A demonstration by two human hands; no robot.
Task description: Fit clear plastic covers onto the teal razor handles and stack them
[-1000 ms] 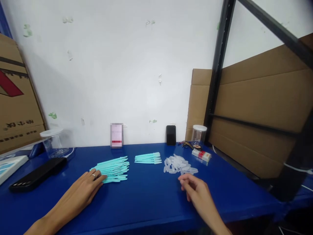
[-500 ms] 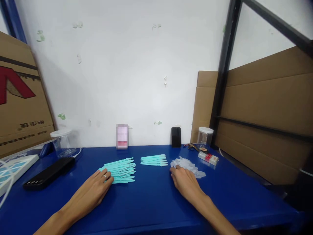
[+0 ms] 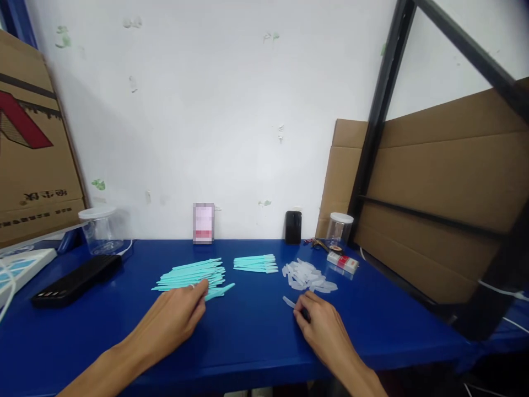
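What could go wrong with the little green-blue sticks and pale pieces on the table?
The pale piece poking out of the right hand might slip. The left hand is right by the loose teal sticks, so some could get knocked askew. The heap of pale pieces could scatter if bumped.

On the table (image 3: 248, 331), left to right: stick pile (image 3: 189, 274), stick row (image 3: 256, 265), plastic-piece heap (image 3: 305, 274). A phone (image 3: 293, 227) stands behind.

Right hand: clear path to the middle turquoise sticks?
Likely yes: only bare blue tabletop shows between the right hand and the middle turquoise sticks, though it holds a translucent piece.
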